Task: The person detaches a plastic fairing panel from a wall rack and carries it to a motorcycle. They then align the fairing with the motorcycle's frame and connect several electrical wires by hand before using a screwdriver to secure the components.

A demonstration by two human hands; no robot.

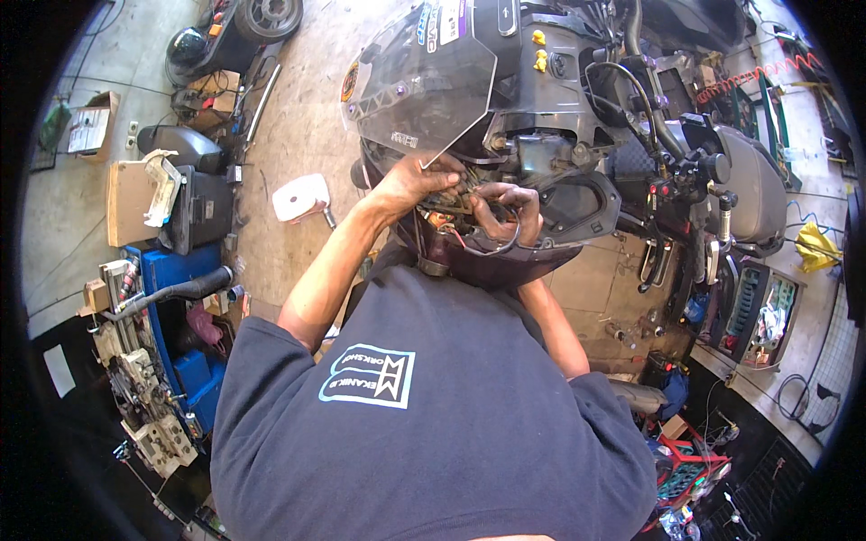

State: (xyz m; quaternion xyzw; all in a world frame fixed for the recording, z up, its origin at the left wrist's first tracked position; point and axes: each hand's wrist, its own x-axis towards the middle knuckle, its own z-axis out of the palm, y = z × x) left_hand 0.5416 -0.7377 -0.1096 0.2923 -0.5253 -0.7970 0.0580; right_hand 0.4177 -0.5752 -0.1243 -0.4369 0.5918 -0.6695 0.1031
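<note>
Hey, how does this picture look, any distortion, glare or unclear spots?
Head view: black corners, straight edges bending toward the rim; head view: the white rounded piece with a dark stalk looks nearly washed out; head view: small orange parts near the right-hand fingers look indistinct.

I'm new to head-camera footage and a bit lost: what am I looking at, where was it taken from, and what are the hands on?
There is no robot here, just a person's bare hands. The single picture comes from a wide camera on that person's head, looking down, so edges bend and the dark shirt fills the bottom.

The left hand and right hand meet at the front of a dark motorcycle, just below its clear windscreen. Their fingers are among small wires; exactly what they pinch is too small to tell.

On the floor to the left lies a white piece with a short stem, perhaps a mirror.
</note>
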